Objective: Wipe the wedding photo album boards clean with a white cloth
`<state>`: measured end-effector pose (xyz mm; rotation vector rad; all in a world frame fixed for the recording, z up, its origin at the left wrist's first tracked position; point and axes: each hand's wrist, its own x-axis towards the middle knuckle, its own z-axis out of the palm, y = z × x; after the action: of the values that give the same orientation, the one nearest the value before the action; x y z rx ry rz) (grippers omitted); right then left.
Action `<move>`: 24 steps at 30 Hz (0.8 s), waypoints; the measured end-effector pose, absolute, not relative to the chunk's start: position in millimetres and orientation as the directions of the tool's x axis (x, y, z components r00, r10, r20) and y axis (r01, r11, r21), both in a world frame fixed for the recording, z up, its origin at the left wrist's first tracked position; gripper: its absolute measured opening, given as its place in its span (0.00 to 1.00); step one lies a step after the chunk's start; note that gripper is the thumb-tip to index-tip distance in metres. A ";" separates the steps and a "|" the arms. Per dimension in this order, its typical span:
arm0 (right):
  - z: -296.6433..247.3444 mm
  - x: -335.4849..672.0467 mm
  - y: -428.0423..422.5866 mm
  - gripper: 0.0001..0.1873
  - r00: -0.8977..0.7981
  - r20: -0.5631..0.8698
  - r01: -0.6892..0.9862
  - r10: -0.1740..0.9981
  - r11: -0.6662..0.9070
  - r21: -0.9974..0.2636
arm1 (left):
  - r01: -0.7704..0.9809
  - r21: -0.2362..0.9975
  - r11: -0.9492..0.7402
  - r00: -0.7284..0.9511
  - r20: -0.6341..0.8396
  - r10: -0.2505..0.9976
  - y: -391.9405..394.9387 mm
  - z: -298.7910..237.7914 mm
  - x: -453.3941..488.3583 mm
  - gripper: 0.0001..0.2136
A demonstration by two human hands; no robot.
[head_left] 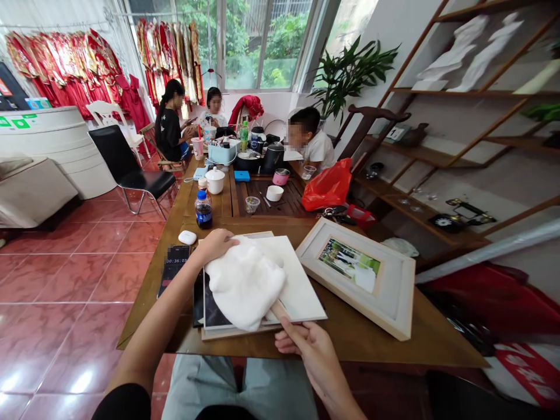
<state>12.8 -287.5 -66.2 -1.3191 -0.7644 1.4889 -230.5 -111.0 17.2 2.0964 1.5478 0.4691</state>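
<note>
Right hand [310, 345] pinches flat, pale wooden stick [278, 309] against soft, white, lumpy mass [247, 283]; left hand [215, 245] at its far edge, grip unclear. Judged best: stick low, pressure light.

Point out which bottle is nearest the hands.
The blue-capped bottle of dark liquid, just beyond the left hand; the pale-capped bottle stands behind it, the green one farther back.
</note>
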 end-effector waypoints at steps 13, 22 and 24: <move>-13.1 44.5 -296.4 0.14 0.089 0.338 0.554 0.937 0.235 -0.798 | 0.799 0.594 -0.095 -0.098 0.284 0.954 -145.6 -12.9 -241.2 0.17; 21.4 -39.3 -207.6 0.46 -0.696 0.273 0.608 0.664 0.747 -0.268 | 0.788 0.606 -0.113 -0.043 0.237 0.971 -147.3 -33.4 -240.0 0.18; 16.6 -46.0 -200.2 0.50 -0.736 0.157 0.608 0.659 0.745 -0.275 | 0.807 0.575 -0.132 -0.014 0.242 0.970 -146.4 -35.6 -241.5 0.18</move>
<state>-46.0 -200.2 16.6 -0.9974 -2.7010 0.3008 -241.5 -146.4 -35.6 1.9963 1.8686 0.8745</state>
